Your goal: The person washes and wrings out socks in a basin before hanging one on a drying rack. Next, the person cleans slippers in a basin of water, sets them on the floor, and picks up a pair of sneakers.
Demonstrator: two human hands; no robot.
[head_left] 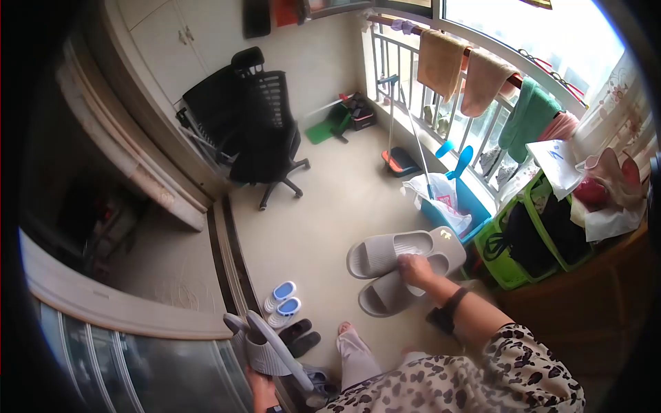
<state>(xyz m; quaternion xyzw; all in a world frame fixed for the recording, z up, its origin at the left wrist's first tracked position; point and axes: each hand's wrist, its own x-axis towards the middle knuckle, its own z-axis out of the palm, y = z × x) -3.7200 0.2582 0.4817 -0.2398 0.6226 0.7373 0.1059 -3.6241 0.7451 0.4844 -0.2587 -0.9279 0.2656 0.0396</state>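
Note:
My right hand [416, 270] is closed around a pair of taupe slide slippers [385, 294], gripping them near the middle, where their inner edges meet. They hang in the air over the floor, their soles roughly level. At the lower left, my left hand [260, 387] grips a pair of grey slide slippers [267, 356] tilted on edge; its fingers are partly hidden by them. On the floor between my hands stand white-and-blue clogs [282, 303] and dark slippers [301, 337]. Other grey shoes [318, 380] lie partly hidden beside the left slippers.
A black office chair [265, 148] stands ahead at the left. Along the railing are a broom and dustpan [401, 162], a blue bin [475, 217] and a green basket [506, 265]. Towels [441, 62] hang above. A sliding door track [231, 255] runs at the left.

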